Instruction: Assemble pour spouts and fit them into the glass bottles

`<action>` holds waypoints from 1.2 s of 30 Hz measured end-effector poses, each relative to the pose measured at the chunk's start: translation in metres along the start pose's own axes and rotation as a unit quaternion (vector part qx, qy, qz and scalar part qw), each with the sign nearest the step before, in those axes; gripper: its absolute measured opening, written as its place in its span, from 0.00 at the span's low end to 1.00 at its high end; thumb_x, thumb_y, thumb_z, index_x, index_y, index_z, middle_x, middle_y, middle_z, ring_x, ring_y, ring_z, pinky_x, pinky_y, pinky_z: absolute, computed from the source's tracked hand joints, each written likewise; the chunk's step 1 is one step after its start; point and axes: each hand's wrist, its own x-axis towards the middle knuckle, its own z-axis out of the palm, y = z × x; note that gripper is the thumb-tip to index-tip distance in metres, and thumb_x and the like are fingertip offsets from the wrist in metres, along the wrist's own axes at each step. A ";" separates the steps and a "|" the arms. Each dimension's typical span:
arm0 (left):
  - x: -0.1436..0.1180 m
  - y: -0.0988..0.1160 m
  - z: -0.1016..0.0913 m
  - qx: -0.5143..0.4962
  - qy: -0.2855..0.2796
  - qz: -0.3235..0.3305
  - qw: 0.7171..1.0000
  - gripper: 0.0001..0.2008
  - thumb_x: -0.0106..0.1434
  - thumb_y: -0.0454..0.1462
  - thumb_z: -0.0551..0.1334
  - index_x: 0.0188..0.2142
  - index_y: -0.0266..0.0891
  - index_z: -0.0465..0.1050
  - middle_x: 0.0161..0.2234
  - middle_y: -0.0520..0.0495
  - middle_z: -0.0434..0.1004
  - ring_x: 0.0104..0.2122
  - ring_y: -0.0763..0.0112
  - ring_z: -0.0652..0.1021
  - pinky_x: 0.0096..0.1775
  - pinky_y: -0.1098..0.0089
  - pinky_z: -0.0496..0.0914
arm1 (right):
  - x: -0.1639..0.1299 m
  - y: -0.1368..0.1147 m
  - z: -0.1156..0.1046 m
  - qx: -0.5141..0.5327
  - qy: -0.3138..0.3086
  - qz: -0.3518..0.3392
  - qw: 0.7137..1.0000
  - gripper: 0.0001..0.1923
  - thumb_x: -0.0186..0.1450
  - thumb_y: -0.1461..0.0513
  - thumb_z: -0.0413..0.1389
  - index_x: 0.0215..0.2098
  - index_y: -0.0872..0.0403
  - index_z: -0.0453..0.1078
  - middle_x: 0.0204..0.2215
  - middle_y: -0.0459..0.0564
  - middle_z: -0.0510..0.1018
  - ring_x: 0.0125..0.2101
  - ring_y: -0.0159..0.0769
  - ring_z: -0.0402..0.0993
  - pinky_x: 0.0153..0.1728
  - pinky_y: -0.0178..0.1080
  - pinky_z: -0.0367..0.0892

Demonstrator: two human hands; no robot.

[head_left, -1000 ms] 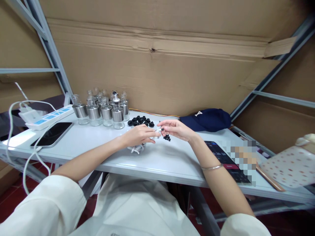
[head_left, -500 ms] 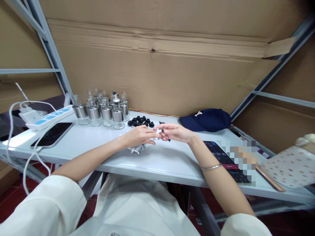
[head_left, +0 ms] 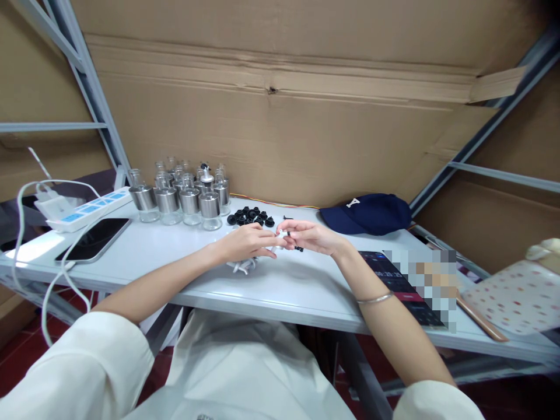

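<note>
My left hand (head_left: 245, 240) and my right hand (head_left: 314, 238) meet above the middle of the table, closed around a small white plastic pour spout (head_left: 281, 233). A black tip sits on the spout's right end, between my right fingertips. My left thumb and fingers grip the white body, and the fingers partly hide it. Below my left hand lie more white spouts (head_left: 240, 266), half covered by it. Several black stoppers (head_left: 252, 216) are heaped just beyond the hands. A few small dark pieces (head_left: 299, 249) show under my right hand.
Several glass bottles with steel sleeves (head_left: 190, 200) stand back left; one bears a white-and-black pourer (head_left: 206, 173). Left are a phone (head_left: 94, 239) and a power strip (head_left: 98, 205) with cables. A navy cap (head_left: 367, 213), a screen with a timer (head_left: 394, 280) and a dotted pouch (head_left: 518, 297) lie right.
Both hands keep almost the same place and grip. My right fingers have shifted very slightly left along the spout.
</note>
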 end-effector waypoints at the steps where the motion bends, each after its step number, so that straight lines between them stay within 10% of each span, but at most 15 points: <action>1: 0.000 0.000 0.000 0.001 -0.002 0.000 1.000 0.18 0.66 0.43 0.53 0.51 0.39 0.68 0.41 0.45 0.78 0.40 0.72 0.77 0.42 0.71 0.63 | 0.000 0.000 0.000 -0.006 0.005 0.000 1.000 0.11 0.60 0.63 0.57 0.41 0.57 0.68 0.24 0.44 0.68 0.27 0.27 0.64 0.34 0.35 0.60; 22: 0.000 -0.001 0.004 0.031 -0.006 -0.013 0.999 0.16 0.66 0.43 0.53 0.49 0.39 0.67 0.42 0.44 0.76 0.35 0.72 0.76 0.37 0.71 0.64 | 0.011 -0.001 0.019 -0.199 0.145 -0.033 0.969 0.16 0.56 0.52 0.60 0.31 0.56 0.67 0.20 0.42 0.70 0.23 0.27 0.63 0.26 0.33 0.56; 31: -0.014 -0.039 -0.003 -0.041 0.119 -0.273 0.954 0.15 0.67 0.37 0.48 0.52 0.38 0.59 0.44 0.44 0.72 0.38 0.72 0.75 0.43 0.69 0.68 | 0.013 0.000 0.014 -0.137 0.243 -0.081 0.957 0.19 0.54 0.49 0.60 0.29 0.54 0.61 0.16 0.37 0.60 0.19 0.25 0.56 0.24 0.34 0.51; 36: -0.034 -0.070 0.010 0.016 0.035 -0.353 0.935 0.16 0.64 0.31 0.48 0.50 0.35 0.63 0.48 0.41 0.69 0.50 0.64 0.70 0.52 0.62 0.65 | 0.013 0.000 0.011 -0.120 0.252 -0.085 0.957 0.19 0.55 0.49 0.60 0.29 0.54 0.60 0.16 0.36 0.59 0.19 0.25 0.56 0.25 0.34 0.51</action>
